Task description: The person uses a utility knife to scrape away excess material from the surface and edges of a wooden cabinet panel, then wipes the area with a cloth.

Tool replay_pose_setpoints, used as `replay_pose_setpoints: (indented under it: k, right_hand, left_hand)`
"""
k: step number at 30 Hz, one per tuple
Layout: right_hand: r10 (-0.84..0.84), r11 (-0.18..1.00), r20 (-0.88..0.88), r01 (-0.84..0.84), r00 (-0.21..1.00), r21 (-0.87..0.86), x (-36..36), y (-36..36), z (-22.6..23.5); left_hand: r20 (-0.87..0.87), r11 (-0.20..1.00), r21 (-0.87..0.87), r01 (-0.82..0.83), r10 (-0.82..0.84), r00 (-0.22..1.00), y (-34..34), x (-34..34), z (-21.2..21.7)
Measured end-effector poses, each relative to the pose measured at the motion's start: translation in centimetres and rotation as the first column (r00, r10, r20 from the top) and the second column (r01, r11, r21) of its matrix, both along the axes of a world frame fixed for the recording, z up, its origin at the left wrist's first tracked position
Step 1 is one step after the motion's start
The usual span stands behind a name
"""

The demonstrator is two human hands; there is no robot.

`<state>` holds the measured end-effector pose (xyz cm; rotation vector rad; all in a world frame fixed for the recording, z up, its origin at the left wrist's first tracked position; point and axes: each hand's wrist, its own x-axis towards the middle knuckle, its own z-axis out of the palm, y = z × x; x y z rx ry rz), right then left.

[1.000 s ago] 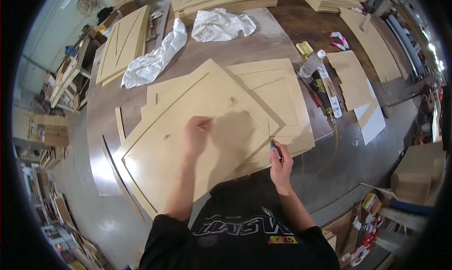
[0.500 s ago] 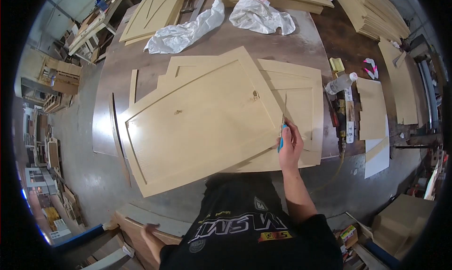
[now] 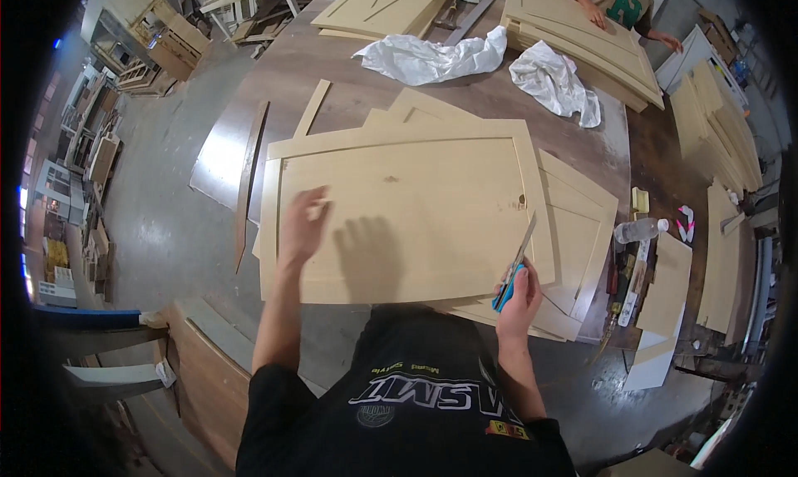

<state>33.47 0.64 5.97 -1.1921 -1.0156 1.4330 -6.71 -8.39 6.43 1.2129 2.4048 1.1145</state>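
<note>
A pale wooden panel (image 3: 432, 236) with a raised frame lies across the table in front of me, on top of other panels (image 3: 573, 227). Near its right end are a small dark hole and a brown mark. My left hand (image 3: 303, 232) hovers over the panel's left part, fingers apart and slightly blurred, casting a shadow of spread fingers on the wood. At the right front corner, my right hand (image 3: 519, 298) grips a blue-handled cutting tool (image 3: 510, 286) with a long, pointed metal blade angled up and away. Its exact kind is unclear.
Crumpled white sheets (image 3: 432, 57) lie beyond the panel, near stacked panels (image 3: 582, 36). Another person's hand (image 3: 595, 15) rests on that stack. To the right are a clear bottle (image 3: 640, 230) and hand tools. A dark wooden strip (image 3: 251, 186) overhangs the table's left edge.
The top panel has turned clockwise and now lies nearly square to me. My left hand has risen from the lower left to over it. My right hand still holds the tool.
</note>
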Motion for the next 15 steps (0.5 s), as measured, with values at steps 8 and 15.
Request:
replay_pose_setpoints:
  k: [8,15]
  right_hand:
    - [-0.179,0.98,0.03,0.181,0.983,-0.083,-0.2,-3.8,0.8]
    - [-0.301,0.946,0.053,0.305,0.952,-0.112,-0.4,-4.2,-1.2]
  left_hand:
    - [-0.349,0.953,-0.052,0.297,-0.296,0.889,11.2,2.8,-3.8]
    - [-0.13,0.954,0.046,0.296,-0.288,0.949,9.3,-1.3,-4.5]
